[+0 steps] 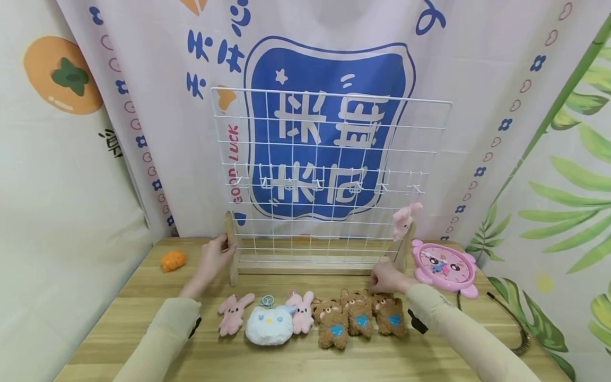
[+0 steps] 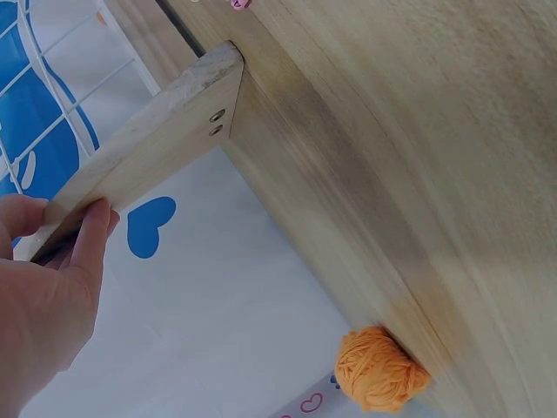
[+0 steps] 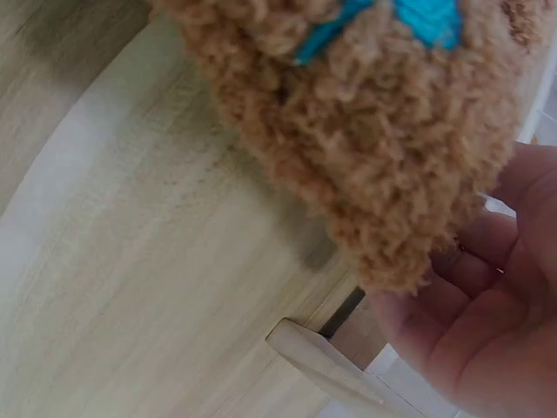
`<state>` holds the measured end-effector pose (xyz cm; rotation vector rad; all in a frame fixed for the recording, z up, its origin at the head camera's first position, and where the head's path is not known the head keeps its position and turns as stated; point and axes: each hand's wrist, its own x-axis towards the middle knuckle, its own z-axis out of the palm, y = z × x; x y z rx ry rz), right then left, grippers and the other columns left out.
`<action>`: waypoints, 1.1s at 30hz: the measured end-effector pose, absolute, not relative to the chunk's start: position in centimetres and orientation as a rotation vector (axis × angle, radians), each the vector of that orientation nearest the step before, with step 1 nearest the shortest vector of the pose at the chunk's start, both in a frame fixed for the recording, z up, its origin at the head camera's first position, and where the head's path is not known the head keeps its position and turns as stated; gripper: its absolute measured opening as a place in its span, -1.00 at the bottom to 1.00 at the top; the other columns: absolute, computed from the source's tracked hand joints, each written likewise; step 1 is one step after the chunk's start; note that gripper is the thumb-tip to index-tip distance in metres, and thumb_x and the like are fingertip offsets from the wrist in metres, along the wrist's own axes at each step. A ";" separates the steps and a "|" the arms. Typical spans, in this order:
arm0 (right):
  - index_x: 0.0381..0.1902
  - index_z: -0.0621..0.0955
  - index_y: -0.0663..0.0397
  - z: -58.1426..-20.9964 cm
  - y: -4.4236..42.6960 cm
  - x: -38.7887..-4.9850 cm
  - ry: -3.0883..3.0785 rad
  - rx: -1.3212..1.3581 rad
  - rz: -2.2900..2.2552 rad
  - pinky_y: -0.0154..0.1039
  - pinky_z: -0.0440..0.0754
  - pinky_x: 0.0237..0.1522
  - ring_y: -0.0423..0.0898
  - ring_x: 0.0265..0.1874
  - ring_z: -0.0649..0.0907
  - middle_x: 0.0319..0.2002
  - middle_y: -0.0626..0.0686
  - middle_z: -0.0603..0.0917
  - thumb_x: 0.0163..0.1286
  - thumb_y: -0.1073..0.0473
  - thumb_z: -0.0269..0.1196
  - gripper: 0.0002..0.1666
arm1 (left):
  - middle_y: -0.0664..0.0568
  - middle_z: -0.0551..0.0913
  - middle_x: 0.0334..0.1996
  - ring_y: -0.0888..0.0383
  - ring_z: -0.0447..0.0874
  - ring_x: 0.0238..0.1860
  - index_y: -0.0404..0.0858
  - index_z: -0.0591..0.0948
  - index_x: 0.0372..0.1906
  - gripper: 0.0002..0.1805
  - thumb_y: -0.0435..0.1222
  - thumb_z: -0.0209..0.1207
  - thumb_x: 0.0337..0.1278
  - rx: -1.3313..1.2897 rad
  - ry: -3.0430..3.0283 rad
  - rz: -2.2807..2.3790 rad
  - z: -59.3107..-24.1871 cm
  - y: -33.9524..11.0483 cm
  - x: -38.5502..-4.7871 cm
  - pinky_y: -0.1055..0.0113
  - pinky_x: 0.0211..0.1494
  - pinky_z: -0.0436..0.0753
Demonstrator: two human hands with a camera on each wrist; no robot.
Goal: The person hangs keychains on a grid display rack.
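Note:
My left hand (image 1: 216,260) grips the left upright (image 2: 144,139) of a wooden stand that holds a white wire grid (image 1: 329,159). My right hand (image 1: 390,278) is at the top of the rightmost brown bear plush keychain (image 1: 390,317), its fingers curled there; in the right wrist view the fluffy bear (image 3: 374,148) partly hides them. Two similar bears (image 1: 332,326) (image 1: 359,314) lie to its left. Farther left are a white plush pouch (image 1: 269,326) and two pink rabbit plush keychains (image 1: 231,315) (image 1: 302,314). Another pink plush (image 1: 404,222) hangs at the grid's right side.
Several white hooks (image 1: 317,184) line the grid's middle. An orange yarn ball (image 1: 173,260) lies at the table's left back. A pink clock (image 1: 445,267) is at the right, near a dark coiled cord (image 1: 517,323). A printed curtain (image 1: 172,132) hangs behind the wooden table (image 1: 138,318).

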<state>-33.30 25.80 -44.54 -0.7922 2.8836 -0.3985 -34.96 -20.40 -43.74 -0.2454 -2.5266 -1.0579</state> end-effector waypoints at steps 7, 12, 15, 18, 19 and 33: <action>-0.83 0.15 -0.16 -44.4 26.0 -33.1 2.861 -0.759 -0.442 -0.42 -0.08 -0.59 -0.31 -0.74 -0.03 -0.79 -0.28 -0.05 0.08 0.43 0.22 -0.41 | -0.42 0.72 -0.09 -0.30 0.72 -0.01 -0.49 0.61 -0.11 -0.78 -0.38 0.11 0.31 -0.251 -2.525 -1.077 -43.6 -20.1 -35.0 -0.09 0.08 0.74; -0.83 0.27 -0.10 -44.6 26.3 -33.4 2.869 -0.752 -0.453 -0.43 0.01 -0.61 -0.29 -0.74 0.07 -0.80 -0.24 0.10 0.06 0.42 0.24 -0.51 | -0.43 0.71 -0.09 -0.31 0.72 -0.01 -0.49 0.60 -0.11 -0.78 -0.39 0.12 0.31 -0.256 -2.521 -1.085 -43.6 -20.0 -35.1 -0.08 0.08 0.73; -0.74 0.48 -0.02 -44.6 26.5 -33.6 2.897 -0.728 -0.460 -0.45 0.22 -0.60 -0.29 -0.70 0.27 -0.75 -0.19 0.36 0.09 0.36 0.28 -0.69 | -0.43 0.71 -0.09 -0.31 0.72 -0.02 -0.50 0.60 -0.11 -0.78 -0.38 0.12 0.31 -0.261 -2.522 -1.084 -43.6 -20.0 -35.1 -0.09 0.07 0.74; -0.60 0.60 0.03 -44.1 27.0 -33.6 2.934 -0.724 -0.506 -0.43 0.39 -0.52 -0.28 -0.61 0.42 -0.63 -0.12 0.55 0.10 0.32 0.30 -0.86 | -0.43 0.72 -0.11 -0.30 0.72 -0.02 -0.50 0.61 -0.11 -0.78 -0.38 0.12 0.30 -0.263 -2.521 -1.073 -43.6 -20.1 -35.1 -0.08 0.06 0.74; -0.58 0.60 0.05 -43.9 27.1 -33.5 2.946 -0.750 -0.521 -0.42 0.41 -0.51 -0.27 -0.61 0.43 -0.62 -0.10 0.57 0.10 0.32 0.29 -0.88 | -0.43 0.72 -0.11 -0.30 0.73 -0.03 -0.50 0.61 -0.11 -0.77 -0.38 0.12 0.30 -0.262 -2.520 -1.072 -43.6 -20.1 -35.1 -0.09 0.05 0.75; -0.52 0.57 0.03 -40.4 28.8 -30.9 3.021 -0.805 -0.742 -0.47 0.54 -0.45 -0.38 -0.53 0.54 -0.54 -0.09 0.67 0.11 0.37 0.29 -0.85 | -0.47 0.69 -0.07 -0.32 0.71 -0.01 -0.56 0.58 -0.01 -0.71 -0.39 0.11 0.30 -0.254 -2.521 -1.087 -43.7 -20.4 -34.9 -0.09 0.07 0.73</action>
